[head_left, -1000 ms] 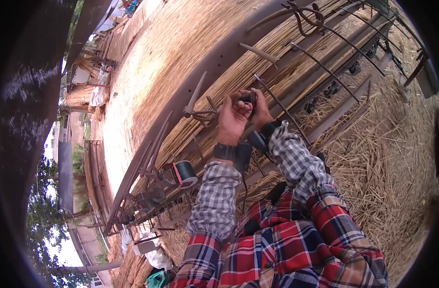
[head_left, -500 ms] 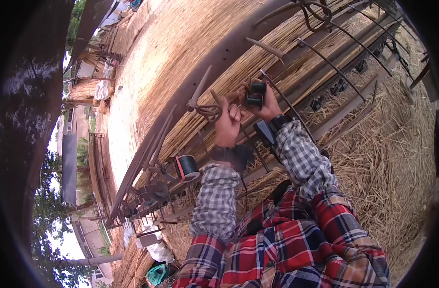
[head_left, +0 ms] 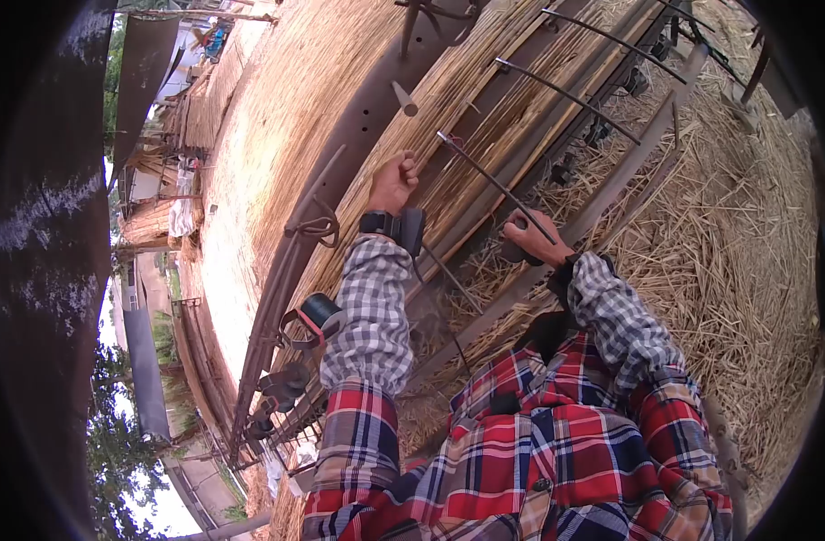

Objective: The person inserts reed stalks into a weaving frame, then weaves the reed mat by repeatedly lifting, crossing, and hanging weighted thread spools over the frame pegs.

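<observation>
My left hand (head_left: 393, 183) is closed in a fist over the reeds beside the curved metal beam (head_left: 345, 149). Whatever its fingers may hold is hidden. Lower and to the right, my right hand (head_left: 534, 237) is curled around a dark spool (head_left: 517, 252), mostly covered by the palm and fingers. A thin metal rod (head_left: 493, 180) runs from the reed layer (head_left: 444, 95) down close to this hand. Another spool of dark thread (head_left: 320, 312), with a red band, hangs at the frame left of my left forearm.
More metal rods (head_left: 565, 95) slant across the frame on the right. A short peg (head_left: 404, 99) and bent hooks (head_left: 315, 225) stick out from the beam. Loose straw (head_left: 701, 298) covers the ground at right. A large reed mat (head_left: 277, 144) stretches away beyond the beam.
My hands were close together at the beam and have separated. My left hand has moved up and left past the peg; my right hand has come down and right with the spool.
</observation>
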A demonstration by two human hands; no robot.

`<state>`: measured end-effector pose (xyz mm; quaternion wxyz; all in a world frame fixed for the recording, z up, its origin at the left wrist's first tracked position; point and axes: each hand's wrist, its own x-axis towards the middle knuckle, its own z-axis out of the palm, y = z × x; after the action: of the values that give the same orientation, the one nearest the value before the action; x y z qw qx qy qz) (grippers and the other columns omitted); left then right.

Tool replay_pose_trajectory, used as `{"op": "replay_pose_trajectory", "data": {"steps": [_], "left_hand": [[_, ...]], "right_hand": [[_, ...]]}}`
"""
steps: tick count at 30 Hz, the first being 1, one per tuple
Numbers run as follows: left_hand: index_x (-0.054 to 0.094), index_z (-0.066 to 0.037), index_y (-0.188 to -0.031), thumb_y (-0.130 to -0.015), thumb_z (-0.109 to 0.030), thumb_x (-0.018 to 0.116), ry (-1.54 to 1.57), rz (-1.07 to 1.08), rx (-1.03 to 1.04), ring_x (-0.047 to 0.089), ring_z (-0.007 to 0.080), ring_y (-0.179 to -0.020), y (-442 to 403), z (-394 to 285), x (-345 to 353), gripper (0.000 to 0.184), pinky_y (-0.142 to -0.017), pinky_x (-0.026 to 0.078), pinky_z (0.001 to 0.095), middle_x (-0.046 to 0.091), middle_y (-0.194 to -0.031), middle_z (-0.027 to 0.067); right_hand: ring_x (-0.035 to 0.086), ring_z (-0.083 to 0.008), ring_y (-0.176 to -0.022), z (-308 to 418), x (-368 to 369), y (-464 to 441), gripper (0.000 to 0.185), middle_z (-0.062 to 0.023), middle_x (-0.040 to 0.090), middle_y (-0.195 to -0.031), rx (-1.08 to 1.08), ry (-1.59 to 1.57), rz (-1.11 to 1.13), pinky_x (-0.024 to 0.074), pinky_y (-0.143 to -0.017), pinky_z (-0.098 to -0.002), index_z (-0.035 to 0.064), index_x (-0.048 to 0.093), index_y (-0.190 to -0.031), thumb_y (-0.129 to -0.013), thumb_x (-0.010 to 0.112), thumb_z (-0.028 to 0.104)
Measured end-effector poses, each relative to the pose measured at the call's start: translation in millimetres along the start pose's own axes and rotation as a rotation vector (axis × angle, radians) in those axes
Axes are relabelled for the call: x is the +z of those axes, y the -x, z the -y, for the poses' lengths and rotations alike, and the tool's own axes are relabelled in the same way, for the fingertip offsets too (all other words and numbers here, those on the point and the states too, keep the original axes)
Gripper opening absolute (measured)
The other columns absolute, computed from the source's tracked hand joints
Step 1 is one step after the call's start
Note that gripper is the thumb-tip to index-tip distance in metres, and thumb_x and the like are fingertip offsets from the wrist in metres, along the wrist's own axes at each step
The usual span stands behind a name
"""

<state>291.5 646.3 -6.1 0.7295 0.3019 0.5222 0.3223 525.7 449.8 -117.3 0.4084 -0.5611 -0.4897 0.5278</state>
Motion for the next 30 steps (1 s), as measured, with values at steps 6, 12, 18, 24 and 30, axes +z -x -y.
{"op": "replay_pose_trajectory", "data": {"steps": [6, 12, 18, 24, 30], "left_hand": [[0.067, 0.0, -0.087, -0.091, -0.022, 0.06, -0.816, -0.196, 0.257, 0.056, 0.0113, -0.067, -24.0, 2.2, 6.2, 0.024, -0.063, 0.045, 0.0269, 0.061, -0.068, 0.0009], [0.07, 0.002, -0.083, -0.091, -0.026, 0.058, -1.322, -0.164, 0.464, 0.06, 0.0137, -0.073, -13.1, -1.8, 17.0, 0.031, -0.069, 0.047, 0.0295, 0.066, -0.074, 0.0042], [0.064, 0.001, -0.095, -0.088, -0.012, 0.06, -0.923, -0.195, 0.419, 0.059, 0.011, -0.073, -9.8, 8.6, 12.1, 0.015, -0.067, 0.047, 0.0268, 0.065, -0.077, 0.0024], [0.063, 0.001, -0.089, -0.074, 0.002, 0.06, -1.456, -0.049, 0.768, 0.059, 0.022, -0.072, 6.6, 15.6, 28.1, 0.015, -0.065, 0.047, 0.0337, 0.059, -0.077, 0.0115], [0.068, -0.004, -0.077, -0.069, -0.005, 0.069, -1.496, -0.099, 0.764, 0.056, 0.0358, -0.085, 5.5, 20.4, 34.9, 0.008, -0.076, 0.045, 0.0453, 0.057, -0.084, 0.0169]], "right_hand": [[0.062, -0.0382, -0.08, -18.3, -21.0, 26.2, 0.036, -0.0181, 0.065, -0.086, -0.045, 0.254, 0.005, 0.0486, -0.073, -0.0473, 0.0036, 0.061, -0.096, -0.081, 0.062, 0.036], [0.063, -0.0381, -0.085, -26.6, -31.0, 38.9, 0.04, -0.0187, 0.066, -0.089, -0.006, 0.373, 0.024, 0.0498, -0.076, -0.047, 0.0043, 0.062, -0.103, -0.081, 0.063, 0.038], [0.063, -0.038, -0.085, -26.4, -39.3, 50.6, 0.038, -0.0193, 0.065, -0.088, -0.04, 0.315, 0.036, 0.0498, -0.076, -0.0473, 0.0039, 0.062, -0.101, -0.08, 0.064, 0.036], [0.062, -0.0377, -0.086, -30.5, -46.9, 75.7, 0.039, -0.0199, 0.064, -0.089, -0.023, 0.365, 0.134, 0.0494, -0.076, -0.0462, 0.0022, 0.06, -0.102, -0.082, 0.065, 0.035], [0.064, -0.035, -0.085, -7.1, -62.6, 90.6, 0.037, -0.0177, 0.064, -0.088, -0.046, 0.353, 0.113, 0.051, -0.077, -0.0424, 0.0016, 0.061, -0.098, -0.082, 0.068, 0.034]]}}
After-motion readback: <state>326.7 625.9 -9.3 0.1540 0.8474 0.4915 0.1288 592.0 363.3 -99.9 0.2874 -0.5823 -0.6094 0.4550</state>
